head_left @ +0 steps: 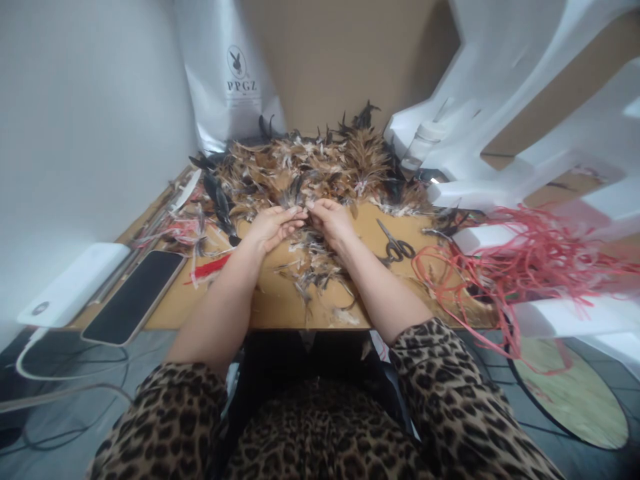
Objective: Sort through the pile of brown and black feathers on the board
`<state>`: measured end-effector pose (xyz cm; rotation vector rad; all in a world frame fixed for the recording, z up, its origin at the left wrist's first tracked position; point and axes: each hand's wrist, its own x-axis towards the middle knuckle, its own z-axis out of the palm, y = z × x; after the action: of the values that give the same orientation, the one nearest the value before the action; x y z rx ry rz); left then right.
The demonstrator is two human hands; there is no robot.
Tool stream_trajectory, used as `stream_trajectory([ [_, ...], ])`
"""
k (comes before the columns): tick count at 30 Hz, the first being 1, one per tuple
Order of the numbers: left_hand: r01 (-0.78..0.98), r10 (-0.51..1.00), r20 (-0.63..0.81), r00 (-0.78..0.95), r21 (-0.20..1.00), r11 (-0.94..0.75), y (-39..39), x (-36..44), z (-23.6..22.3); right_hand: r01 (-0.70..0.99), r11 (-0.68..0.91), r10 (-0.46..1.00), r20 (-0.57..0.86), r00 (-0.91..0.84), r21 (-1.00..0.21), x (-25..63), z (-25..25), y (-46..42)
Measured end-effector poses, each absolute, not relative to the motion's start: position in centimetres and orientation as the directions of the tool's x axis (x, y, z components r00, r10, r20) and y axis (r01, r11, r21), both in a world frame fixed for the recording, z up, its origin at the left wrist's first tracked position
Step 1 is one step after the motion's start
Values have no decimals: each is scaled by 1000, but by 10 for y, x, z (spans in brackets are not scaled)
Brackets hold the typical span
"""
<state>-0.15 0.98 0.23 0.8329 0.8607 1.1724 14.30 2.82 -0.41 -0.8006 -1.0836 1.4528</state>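
My left hand and my right hand come nearly together over the middle of the table, fingers pinched closed. A small tuft of feathers sticks up from between the left fingertips. The right thumb and forefinger meet at the base of that tuft; anything finer between them is too small to make out. Just behind the hands lies a wide heap of brown, white and black feathers. Loose feathers are scattered on the board below my wrists.
Black-handled scissors lie right of my right hand. Red plastic strands hang over white foam pieces at the right. A phone and white power bank sit at the left edge. A clear bottle stands behind.
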Motion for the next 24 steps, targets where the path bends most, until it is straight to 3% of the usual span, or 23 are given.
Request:
stream_trajectory([
  [8,-362,969,-144,198,908,209,9,1,0,-238,82,992,103,-77,-968,140,-5,26],
  [17,-225,984,-96,153,966,129,6,4,2,-141,88,985,107,-133,-986,147,-5,31],
  [21,-299,996,-69,52,951,81,9,1,4,137,229,966,208,-156,-964,166,-3,41],
  [24,-329,997,-76,8,941,75,11,-1,4,401,311,938,212,-273,-862,177,-5,46],
])
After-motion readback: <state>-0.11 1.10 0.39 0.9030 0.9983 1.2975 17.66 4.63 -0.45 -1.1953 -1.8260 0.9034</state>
